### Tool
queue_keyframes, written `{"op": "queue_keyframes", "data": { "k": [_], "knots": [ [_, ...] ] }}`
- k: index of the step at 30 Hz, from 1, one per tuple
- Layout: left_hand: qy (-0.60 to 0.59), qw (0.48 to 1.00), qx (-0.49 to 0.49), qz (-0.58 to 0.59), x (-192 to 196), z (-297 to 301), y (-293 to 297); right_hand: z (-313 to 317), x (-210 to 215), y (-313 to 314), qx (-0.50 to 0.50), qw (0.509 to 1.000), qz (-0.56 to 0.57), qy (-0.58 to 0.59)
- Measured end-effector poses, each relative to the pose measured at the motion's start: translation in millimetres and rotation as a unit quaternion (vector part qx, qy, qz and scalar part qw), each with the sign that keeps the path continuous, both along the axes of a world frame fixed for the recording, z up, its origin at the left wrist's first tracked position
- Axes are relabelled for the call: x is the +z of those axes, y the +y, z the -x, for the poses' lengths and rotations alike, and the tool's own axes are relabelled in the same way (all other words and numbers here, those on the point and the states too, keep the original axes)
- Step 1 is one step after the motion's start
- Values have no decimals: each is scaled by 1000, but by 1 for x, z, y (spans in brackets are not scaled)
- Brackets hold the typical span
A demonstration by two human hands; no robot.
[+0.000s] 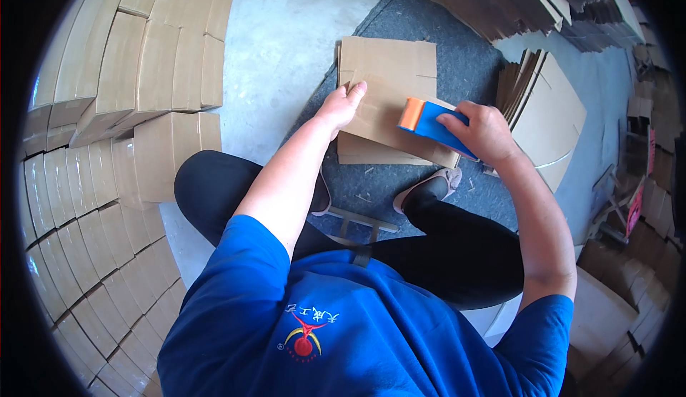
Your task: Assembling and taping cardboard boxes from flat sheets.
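A folded brown cardboard box [386, 115] lies at a slant in front of me, over flat cardboard sheets [389, 57] on a dark mat. My left hand [343, 105] grips its left end, the thumb on top and the other fingers partly hidden beneath. In my right hand [482, 131] is a blue and orange tape dispenser [439, 125], my fingers wrapped round its blue body. Its orange end points left and sits over the right part of the box. Whether it touches the cardboard, I cannot tell.
Stacked closed cartons [153, 61] rise along the left. A bundle of flat cardboard [547, 118], with a strap across it, leans to the right, and more flattened stacks [493, 0] stand at the back. My feet rest on the mat [464, 54], near a metal stool frame [357, 222].
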State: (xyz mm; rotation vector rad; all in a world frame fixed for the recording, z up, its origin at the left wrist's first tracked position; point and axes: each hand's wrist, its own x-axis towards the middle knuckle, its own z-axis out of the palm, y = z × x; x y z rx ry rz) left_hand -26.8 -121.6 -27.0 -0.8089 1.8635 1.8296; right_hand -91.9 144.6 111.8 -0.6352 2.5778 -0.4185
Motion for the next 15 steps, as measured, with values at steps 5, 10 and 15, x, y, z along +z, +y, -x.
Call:
{"op": "queue_keyframes", "data": {
  "k": [5, 10, 15],
  "knots": [
    [-5, 1000, 7, 23, 0, -1, 0, -5, -6, 82, -51, 998, 44, -19],
    [10, 998, 17, 54, -5, -3, -1, -9, -13, 141, -64, 997, 30, 5],
    [9, 998, 18, 53, -6, -6, -2, -9, -33, 163, -50, 996, 70, 25]
  ]
}}
